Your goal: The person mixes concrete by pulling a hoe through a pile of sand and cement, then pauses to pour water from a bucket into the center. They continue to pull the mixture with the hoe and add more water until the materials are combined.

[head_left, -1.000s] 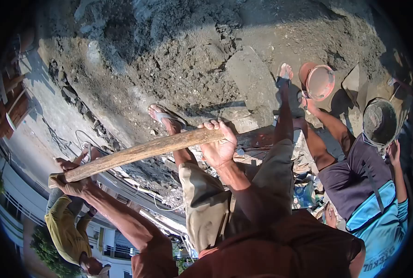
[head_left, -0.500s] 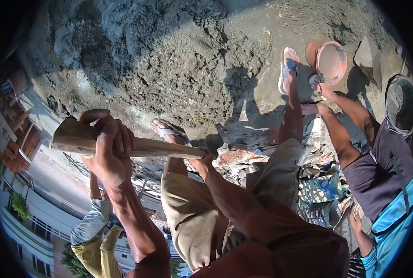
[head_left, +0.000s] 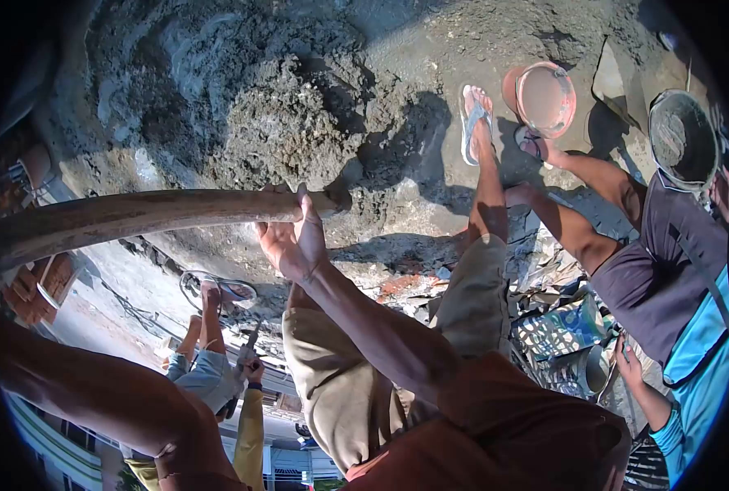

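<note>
A long, thick wooden tool handle (head_left: 160, 214) runs from the dark left edge to the middle of the view. My right hand (head_left: 297, 241) is closed around the handle near its inner end, palm partly turned up. My left arm reaches out past the left edge, so my left hand is out of sight. Beyond the handle lies a heap of wet grey mortar mix (head_left: 287, 123), rough and gravelly. Whatever head the tool has cannot be made out. My sandaled foot (head_left: 477, 123) stands at the heap's right side.
A reddish bucket (head_left: 544, 100) stands right of my foot. Beside me a co-worker in dark shorts (head_left: 667, 286) has a black bucket (head_left: 684, 139) with grey residue. Another person (head_left: 209, 380) is at lower left. Rubble and torn sacks (head_left: 557, 331) lie near my legs.
The handle has swung up and left, its near end now passing out of view. My left hand has left the picture with it. My right hand has moved left and up.
</note>
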{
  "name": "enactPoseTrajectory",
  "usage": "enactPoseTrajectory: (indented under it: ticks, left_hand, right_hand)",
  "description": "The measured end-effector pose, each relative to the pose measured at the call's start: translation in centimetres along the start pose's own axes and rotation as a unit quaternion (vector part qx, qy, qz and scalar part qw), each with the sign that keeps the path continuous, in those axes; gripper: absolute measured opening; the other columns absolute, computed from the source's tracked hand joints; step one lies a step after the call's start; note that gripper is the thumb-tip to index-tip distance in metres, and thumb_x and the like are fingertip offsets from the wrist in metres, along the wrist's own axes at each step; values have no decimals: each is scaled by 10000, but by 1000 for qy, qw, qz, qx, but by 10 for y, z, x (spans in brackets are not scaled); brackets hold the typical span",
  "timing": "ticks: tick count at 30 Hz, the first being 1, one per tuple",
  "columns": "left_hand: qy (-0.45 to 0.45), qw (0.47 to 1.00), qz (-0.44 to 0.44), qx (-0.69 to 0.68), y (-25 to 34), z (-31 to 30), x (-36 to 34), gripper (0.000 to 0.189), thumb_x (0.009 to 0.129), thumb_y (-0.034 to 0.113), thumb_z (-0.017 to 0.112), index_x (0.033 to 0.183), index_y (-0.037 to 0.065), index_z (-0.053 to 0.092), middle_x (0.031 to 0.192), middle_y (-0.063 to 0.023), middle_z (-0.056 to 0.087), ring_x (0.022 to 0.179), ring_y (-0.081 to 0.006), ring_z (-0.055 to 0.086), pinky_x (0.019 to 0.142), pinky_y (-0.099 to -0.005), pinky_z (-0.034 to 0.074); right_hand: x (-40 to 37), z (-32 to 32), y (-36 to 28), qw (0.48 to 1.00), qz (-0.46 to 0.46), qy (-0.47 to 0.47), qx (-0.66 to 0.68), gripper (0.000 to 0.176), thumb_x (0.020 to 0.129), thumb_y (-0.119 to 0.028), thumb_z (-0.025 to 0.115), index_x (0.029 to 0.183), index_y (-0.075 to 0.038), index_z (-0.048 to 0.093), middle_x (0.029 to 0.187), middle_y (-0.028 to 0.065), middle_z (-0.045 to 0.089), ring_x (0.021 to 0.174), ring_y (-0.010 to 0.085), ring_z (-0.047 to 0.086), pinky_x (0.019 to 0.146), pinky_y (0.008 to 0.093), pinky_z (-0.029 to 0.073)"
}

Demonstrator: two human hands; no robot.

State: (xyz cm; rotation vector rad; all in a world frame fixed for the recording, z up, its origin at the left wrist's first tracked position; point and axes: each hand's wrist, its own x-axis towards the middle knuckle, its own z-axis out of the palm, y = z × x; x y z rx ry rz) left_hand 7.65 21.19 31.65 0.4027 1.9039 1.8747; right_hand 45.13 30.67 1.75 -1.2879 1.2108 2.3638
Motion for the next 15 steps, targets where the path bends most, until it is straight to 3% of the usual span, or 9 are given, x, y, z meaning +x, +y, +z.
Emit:
enactPoseTrajectory:
  ticks: [2, 4, 6, 7, 9, 10, 12, 13, 15]
  left_hand:
    - [40, 994, -73, -67, -54, -6, 1, 178, 922, 137, 493, 766, 52, 501, 580, 35, 340, 489, -83, 305, 502, -256, 352]
    - [75, 977, -137, -144, -104, 58, -28, 164, 929, 78, 467, 774, 38, 497, 565, 43, 288, 460, -62, 230, 471, -228, 300]
    - [187, 950, -199, -149, -137, 144, -74, 92, 891, 42, 471, 968, 22, 517, 557, 39, 265, 451, -64, 259, 429, -234, 291]
    - [222, 934, -239, -144, -160, 173, -96, 127, 870, 42, 481, 991, 30, 514, 540, 35, 274, 438, -74, 267, 414, -241, 292]
    - [201, 932, -279, -112, -200, 217, -136, 129, 841, 38, 499, 970, 33, 508, 511, 17, 326, 395, -95, 300, 386, -256, 311]
    - [197, 937, -267, -111, -214, 233, -152, 128, 827, 17, 507, 955, 19, 505, 512, 1, 350, 383, -102, 327, 377, -258, 325]
    - [183, 951, -219, -116, -215, 236, -156, 122, 814, -3, 517, 935, 7, 501, 516, -20, 379, 372, -109, 356, 368, -259, 341]
    - [171, 959, -189, -123, -199, 233, -149, 117, 815, -2, 519, 930, 8, 499, 519, -25, 383, 374, -109, 358, 369, -258, 343]
    - [154, 964, -153, -152, -174, 224, -136, 122, 814, -3, 526, 931, 13, 496, 529, -32, 401, 379, -108, 370, 372, -261, 350]
  right_hand:
    - [-26, -12, -13, 999, -29, -26, -11, 313, 900, -355, 599, 971, -52, 631, 1042, 82, 654, 1090, 219, 558, 1018, 404, 413]
    - [-70, -43, -38, 996, -68, 61, 15, 268, 920, -309, 552, 958, -56, 631, 1020, 83, 661, 1059, 227, 584, 1010, 397, 420]
    - [-102, -91, -73, 974, -152, 167, 3, 187, 901, -248, 535, 839, -103, 635, 845, 57, 684, 842, 234, 662, 888, 446, 493]
    - [-110, -126, -105, 969, -149, 197, -12, 139, 803, -221, 606, 789, -83, 621, 821, 47, 666, 790, 238, 655, 810, 454, 527]
    - [-108, -173, -149, 934, -236, 268, 14, 84, 714, -178, 609, 665, -111, 601, 695, 23, 637, 688, 231, 633, 718, 427, 525]
    - [-99, -174, -161, 903, -269, 333, 36, 82, 716, -188, 591, 673, -120, 607, 671, 21, 625, 651, 222, 622, 678, 420, 519]
    - [-69, -195, -188, 945, -189, 266, 15, 109, 728, -219, 580, 647, -145, 577, 640, 8, 603, 618, 201, 608, 651, 408, 518]
    - [-50, -156, -177, 960, -153, 233, 43, 123, 735, -227, 577, 637, -154, 564, 632, 5, 596, 610, 195, 604, 641, 406, 519]
    - [-31, -118, -151, 936, -206, 284, 16, 160, 746, -241, 576, 613, -161, 537, 625, 4, 595, 596, 191, 602, 628, 404, 523]
